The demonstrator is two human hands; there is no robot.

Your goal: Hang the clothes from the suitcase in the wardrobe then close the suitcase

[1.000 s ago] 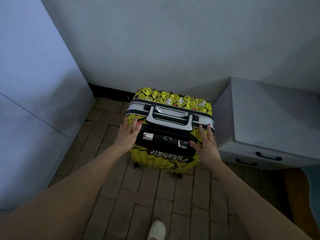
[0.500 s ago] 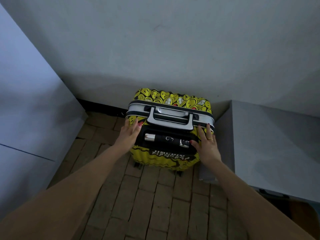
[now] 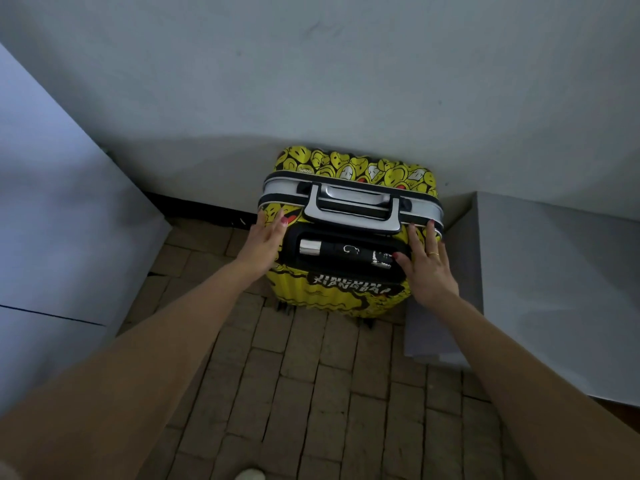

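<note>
A yellow suitcase (image 3: 349,168) printed with smiley faces stands upright and closed on the brick floor, its back against the white wall. A silver carry handle (image 3: 353,209) runs across its top, with a black pull-handle recess below. My left hand (image 3: 265,242) lies flat on the suitcase's top left corner, fingers straight. My right hand (image 3: 424,266) presses flat on the top right corner, fingers spread, a ring on one finger. No clothes are in view.
A pale wardrobe side (image 3: 52,220) rises on the left. A grey bedside cabinet (image 3: 561,289) stands close on the suitcase's right. The brick floor (image 3: 311,393) stretches toward me, with the toe of a white shoe (image 3: 249,475) at the bottom edge.
The suitcase has slid back toward the wall under both hands. My view has tilted upward, so the cabinet's drawer handles have dropped out of sight.
</note>
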